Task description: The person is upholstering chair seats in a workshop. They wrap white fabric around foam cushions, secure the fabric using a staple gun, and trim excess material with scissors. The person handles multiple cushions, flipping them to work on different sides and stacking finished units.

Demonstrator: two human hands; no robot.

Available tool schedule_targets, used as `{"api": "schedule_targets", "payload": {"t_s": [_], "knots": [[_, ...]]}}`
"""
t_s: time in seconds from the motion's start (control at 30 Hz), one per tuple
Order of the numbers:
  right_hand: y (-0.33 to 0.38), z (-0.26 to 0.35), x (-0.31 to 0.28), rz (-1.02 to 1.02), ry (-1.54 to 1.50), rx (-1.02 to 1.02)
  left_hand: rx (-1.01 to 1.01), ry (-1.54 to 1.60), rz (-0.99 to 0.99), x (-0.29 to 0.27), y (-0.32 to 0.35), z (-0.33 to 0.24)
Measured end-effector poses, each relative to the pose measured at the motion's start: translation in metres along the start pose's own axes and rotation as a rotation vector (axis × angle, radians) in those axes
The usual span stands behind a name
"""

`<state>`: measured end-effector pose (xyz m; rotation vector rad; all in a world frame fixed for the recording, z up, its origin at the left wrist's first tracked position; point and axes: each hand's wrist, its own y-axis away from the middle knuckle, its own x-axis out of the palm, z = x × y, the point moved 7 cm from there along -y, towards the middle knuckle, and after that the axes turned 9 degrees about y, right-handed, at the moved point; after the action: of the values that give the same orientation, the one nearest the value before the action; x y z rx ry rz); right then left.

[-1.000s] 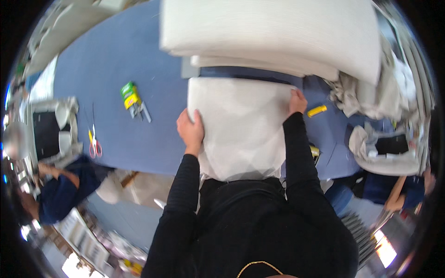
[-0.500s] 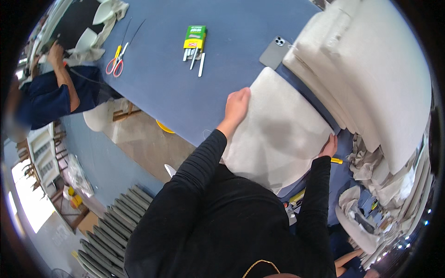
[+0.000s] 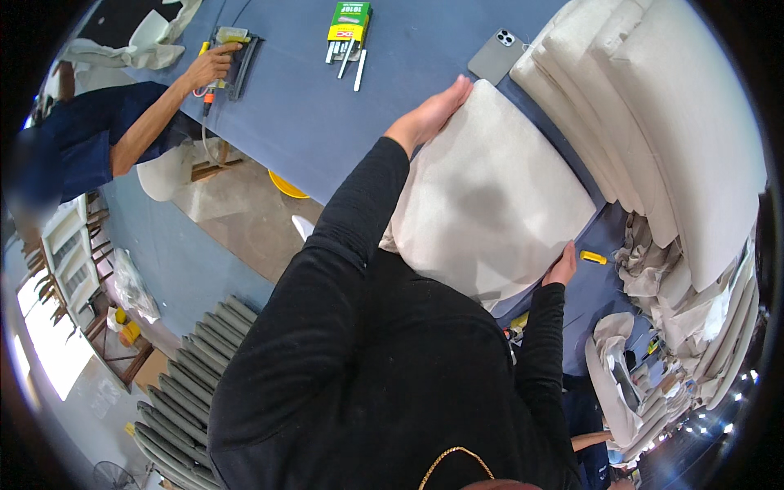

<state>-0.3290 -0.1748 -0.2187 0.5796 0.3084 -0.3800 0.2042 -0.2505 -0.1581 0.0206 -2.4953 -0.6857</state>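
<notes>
A light beige fabric-covered seat cushion (image 3: 506, 180) lies on the blue table in front of me, one corner pointing away. Along its far left edge rests my left hand (image 3: 434, 113), fingers stretched out and pressed to the cover. My right hand (image 3: 561, 265) grips the right edge near the cushion's near right corner, its fingers partly hidden beneath. Close by my right hand lies a yellow-handled tool (image 3: 593, 257). Part of the near edge is hidden by my body.
Beige padded panels (image 3: 645, 122) are stacked to the right. Beyond the cushion lie a phone (image 3: 496, 55) and a green-yellow box (image 3: 346, 28) of staple strips. At left, another person's hand (image 3: 214, 65) is on a staple gun (image 3: 238, 69). Grey cushions (image 3: 192, 376) stand in a row lower left.
My left hand has slid toward the cushion's far corner and straightened its fingers. My right hand shifted down the right edge. The other person's hand has brought a staple gun over the scissors.
</notes>
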Motion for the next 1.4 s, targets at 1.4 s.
{"api": "schedule_targets", "payload": {"t_s": [1.4], "knots": [[0.247, 0.307, -0.195, 0.429, -1.099, -0.801, 0.956, 0.516, 0.330, 0.264, 0.325, -0.260]]}}
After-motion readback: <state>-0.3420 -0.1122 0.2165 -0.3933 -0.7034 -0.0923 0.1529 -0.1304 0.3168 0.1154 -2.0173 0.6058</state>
